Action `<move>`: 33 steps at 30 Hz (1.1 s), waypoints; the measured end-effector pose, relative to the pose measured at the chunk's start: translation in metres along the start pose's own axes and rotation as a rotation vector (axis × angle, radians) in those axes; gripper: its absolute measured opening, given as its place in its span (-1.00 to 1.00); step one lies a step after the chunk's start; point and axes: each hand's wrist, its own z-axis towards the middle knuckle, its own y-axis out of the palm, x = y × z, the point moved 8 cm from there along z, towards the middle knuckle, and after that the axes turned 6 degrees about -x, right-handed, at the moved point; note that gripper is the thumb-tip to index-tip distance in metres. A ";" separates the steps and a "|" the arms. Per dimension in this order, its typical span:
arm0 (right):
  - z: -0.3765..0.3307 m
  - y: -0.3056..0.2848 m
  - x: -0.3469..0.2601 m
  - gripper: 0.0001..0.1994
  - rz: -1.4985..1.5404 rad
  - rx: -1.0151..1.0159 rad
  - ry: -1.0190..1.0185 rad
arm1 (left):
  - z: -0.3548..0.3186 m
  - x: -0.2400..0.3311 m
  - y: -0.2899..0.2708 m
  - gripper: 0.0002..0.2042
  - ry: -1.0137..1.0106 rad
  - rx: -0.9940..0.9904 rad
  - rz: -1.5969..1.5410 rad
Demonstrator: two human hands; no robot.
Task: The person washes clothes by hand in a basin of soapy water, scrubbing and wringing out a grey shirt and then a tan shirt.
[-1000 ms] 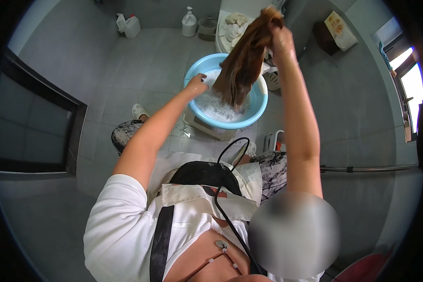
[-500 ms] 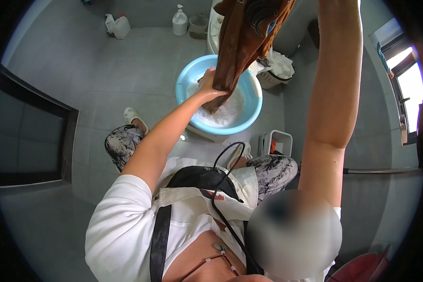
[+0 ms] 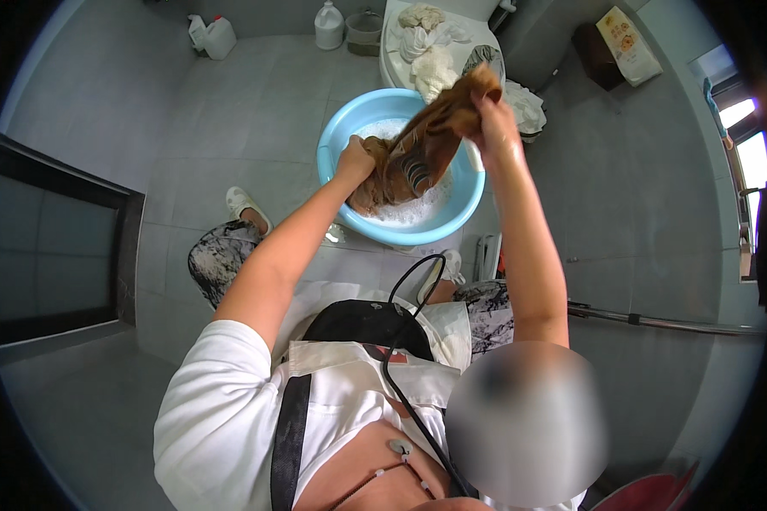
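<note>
L hand (image 3: 357, 160) fingers gripped brown garment (image 3: 439, 140) nr L rim of blue basin (image 3: 464, 202); R hand (image 3: 495, 132) fingers held raised end nr R rim.

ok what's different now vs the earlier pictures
The right hand, above the view's top edge half a second ago, has come down with the brown cloth. The left hand, apparently off the cloth at first, now grips its lower part. The blue basin stayed put.
</note>
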 end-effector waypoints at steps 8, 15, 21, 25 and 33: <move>0.032 -0.035 0.133 -0.45 -0.947 -0.188 0.011 | -0.002 -0.004 0.019 -0.23 -0.029 -0.155 0.243; 0.007 0.012 0.179 -0.11 -1.731 -0.381 -0.097 | -0.011 -0.015 0.058 -0.22 -0.098 -0.338 0.644; 0.039 0.004 0.232 -0.24 -2.003 -0.431 0.021 | 0.011 -0.065 0.103 -0.52 -0.102 -0.673 0.823; 0.054 -0.015 0.286 -0.45 -2.114 -0.702 0.261 | 0.000 -0.067 0.095 -0.62 -0.471 -0.679 0.460; 0.082 0.006 0.248 -0.43 -1.819 -0.509 -0.115 | 0.031 -0.099 0.127 -0.65 -0.046 -0.704 0.792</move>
